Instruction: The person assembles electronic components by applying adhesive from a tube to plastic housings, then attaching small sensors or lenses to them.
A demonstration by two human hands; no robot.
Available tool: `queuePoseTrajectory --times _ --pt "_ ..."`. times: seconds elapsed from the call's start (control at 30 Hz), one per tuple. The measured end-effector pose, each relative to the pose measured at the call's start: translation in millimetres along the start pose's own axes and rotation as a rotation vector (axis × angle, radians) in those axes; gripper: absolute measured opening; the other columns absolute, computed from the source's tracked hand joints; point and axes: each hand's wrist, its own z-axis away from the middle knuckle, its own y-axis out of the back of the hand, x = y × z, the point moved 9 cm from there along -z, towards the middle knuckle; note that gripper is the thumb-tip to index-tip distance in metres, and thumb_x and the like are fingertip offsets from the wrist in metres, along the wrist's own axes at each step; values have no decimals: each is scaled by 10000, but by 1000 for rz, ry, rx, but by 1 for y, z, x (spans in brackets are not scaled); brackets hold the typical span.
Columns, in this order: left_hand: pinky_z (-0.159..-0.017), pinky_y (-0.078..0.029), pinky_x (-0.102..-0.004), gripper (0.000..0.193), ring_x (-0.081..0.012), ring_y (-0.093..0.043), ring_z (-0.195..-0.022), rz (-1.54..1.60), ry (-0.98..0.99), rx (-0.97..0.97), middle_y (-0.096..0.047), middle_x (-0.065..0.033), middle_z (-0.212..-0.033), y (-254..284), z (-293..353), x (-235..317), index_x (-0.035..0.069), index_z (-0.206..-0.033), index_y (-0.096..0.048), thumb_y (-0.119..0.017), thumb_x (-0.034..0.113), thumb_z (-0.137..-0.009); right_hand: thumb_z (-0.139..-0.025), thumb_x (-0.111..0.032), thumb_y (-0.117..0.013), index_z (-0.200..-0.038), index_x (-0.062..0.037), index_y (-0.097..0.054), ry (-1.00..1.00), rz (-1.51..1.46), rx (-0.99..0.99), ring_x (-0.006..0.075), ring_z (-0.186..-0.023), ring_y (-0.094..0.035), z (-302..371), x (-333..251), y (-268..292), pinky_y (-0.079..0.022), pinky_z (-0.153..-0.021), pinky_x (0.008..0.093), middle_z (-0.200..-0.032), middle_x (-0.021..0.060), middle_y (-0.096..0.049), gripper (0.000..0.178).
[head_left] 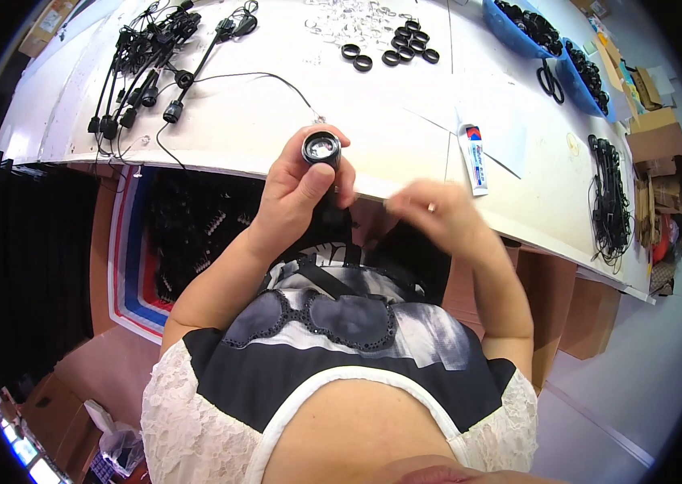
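Note:
My left hand point(299, 173) is closed around a small black cylindrical lamp head point(322, 148), its round end with a shiny lens turned up. The thumb presses on its near side. A thin black cable point(264, 75) runs along the table close behind the lamp head; whether they are joined I cannot tell. To the right, my right hand point(442, 216) hovers at the table's front edge, apart from the lamp head. Its fingers look bent but are blurred by motion, so what they hold, if anything, cannot be made out. A white and blue tube point(476, 165) lies just beyond it.
Black corded lamp parts point(147, 73) are heaped at the left of the white table point(220, 121). Black rings point(407, 44) and clear rings point(349, 18) lie at the back. Blue bins point(587, 81), scissors point(550, 81) and a cable bundle point(611, 198) are on the right.

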Motion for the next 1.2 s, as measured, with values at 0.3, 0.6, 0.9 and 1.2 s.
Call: queuePoseTrajectory --times 0.3,0.6,0.9,1.2 --pt "-569 -312 -161 328 -42 -372 -620 -205 -161 -2 -426 25 -706 2 23 33 8 -1116 -423 -563 116 -839 -810 -179 -587 -1001 -126 -627 59 620 426 218 -794 -594 -171 44 80 -466 -716 318 -879 52 -602 202" --pt "-599 -307 -190 596 -76 -361 -651 -237 5 27 -432 -10 -753 16 20 1 -9 -1300 -293 -436 409 -899 -827 -235 -541 -999 -194 -633 -11 852 386 222 -872 -595 -194 66 85 -466 -747 323 -957 19 -612 200" --pt "-516 -305 -178 540 -63 -382 -579 -103 95 83 -463 6 -673 27 15 -24 16 -1100 -478 -545 473 -820 -787 -185 -566 -884 -156 -660 214 798 451 186 -736 -614 -133 25 84 -472 -658 323 -803 12 -646 137" --pt "-508 -266 -179 563 -50 -339 -550 -123 104 -21 -418 27 -624 21 9 -43 -7 -1086 -497 -540 488 -820 -771 -278 -627 -882 -125 -667 83 677 317 180 -699 -601 -83 30 45 -449 -681 297 -853 25 -627 193"
